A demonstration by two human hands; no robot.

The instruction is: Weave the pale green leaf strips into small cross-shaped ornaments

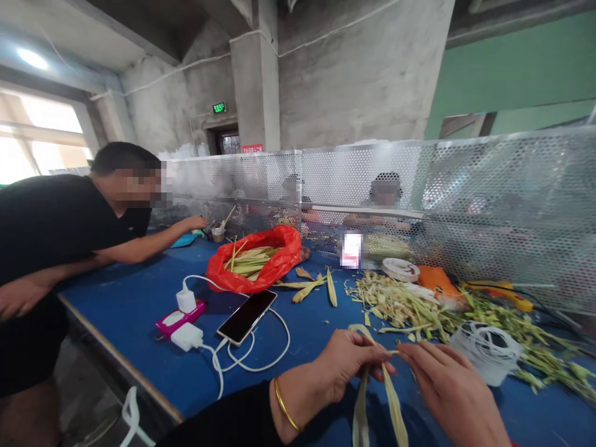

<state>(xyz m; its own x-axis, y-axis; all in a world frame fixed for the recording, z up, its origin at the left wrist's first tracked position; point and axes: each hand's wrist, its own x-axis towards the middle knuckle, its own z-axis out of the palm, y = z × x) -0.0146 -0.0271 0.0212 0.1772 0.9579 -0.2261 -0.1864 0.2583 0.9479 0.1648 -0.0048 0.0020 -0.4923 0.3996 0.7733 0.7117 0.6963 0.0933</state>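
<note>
My left hand, with a gold bangle at the wrist, is closed around long pale dried leaf strips. One strip loops above the fingers, and the ends hang down below them. Close to its right, my right hand has its fingers pressed together at a short, thin pale end that sticks out from my left fingertips. Its thumb is mostly hidden. Cut leaf scraps lie in a heap just beyond both hands. A clear plastic tub with white cord coiled on it stands beside my right hand.
A red plastic bag of long leaves stands farther back, near loose leaves. A phone, white cables and a pink power strip lie left. Behind are a tape roll, yellow tool and perforated screen. A person leans in.
</note>
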